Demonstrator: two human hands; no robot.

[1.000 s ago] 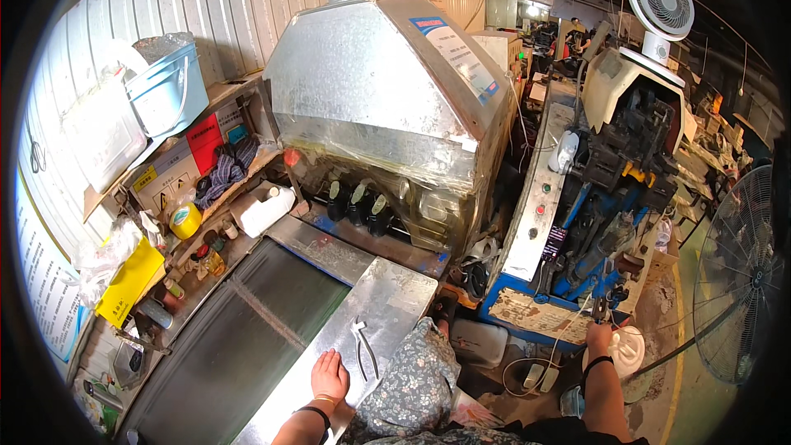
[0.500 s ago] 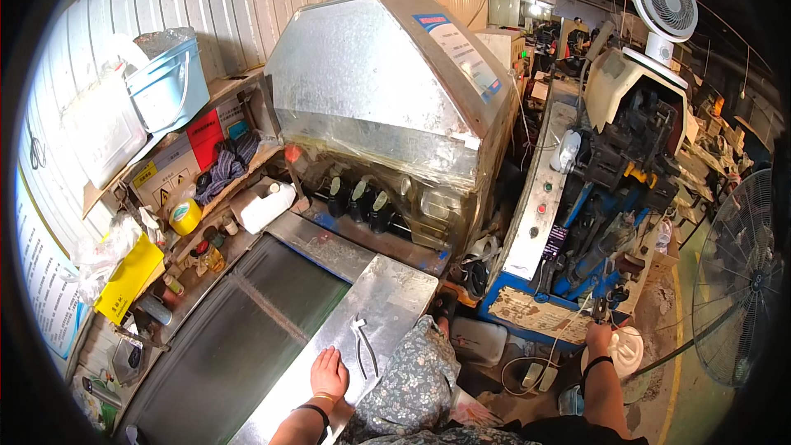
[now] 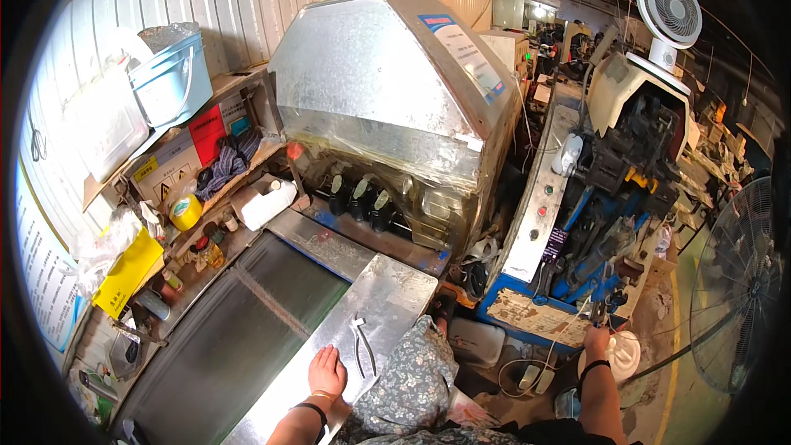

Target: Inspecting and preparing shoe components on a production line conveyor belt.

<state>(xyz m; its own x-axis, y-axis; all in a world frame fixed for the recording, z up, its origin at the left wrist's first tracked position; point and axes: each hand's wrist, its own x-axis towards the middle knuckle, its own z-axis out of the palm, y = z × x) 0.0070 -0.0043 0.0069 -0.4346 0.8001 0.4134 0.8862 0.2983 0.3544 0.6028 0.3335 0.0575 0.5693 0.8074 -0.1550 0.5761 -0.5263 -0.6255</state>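
Note:
My left hand [image 3: 328, 372] lies flat, fingers stretched out, on the bare metal ledge [image 3: 404, 284] beside a dark conveyor belt [image 3: 247, 321]. Just right of it rests a pair of metal pincers [image 3: 362, 346], untouched. Over at the right, my right hand [image 3: 596, 341] is closed at the front of a blue-framed machine [image 3: 527, 313]. Its fingers curl around something small and dark that I cannot make out. Beneath the metal hood [image 3: 371, 74], several black shoe-like pieces [image 3: 360, 198] stand at the belt's far end.
A shelf at left holds a blue bucket [image 3: 171, 78], yellow tape [image 3: 186, 212], a white jug [image 3: 268, 202] and bottles. A white lidded bucket [image 3: 624, 353] stands by my right hand. Cables [image 3: 527, 363] lie on the floor. A large floor fan [image 3: 741, 280] stands at far right.
The view has shifted very slightly. Both hands stay in the same places, and the pincers have not moved.

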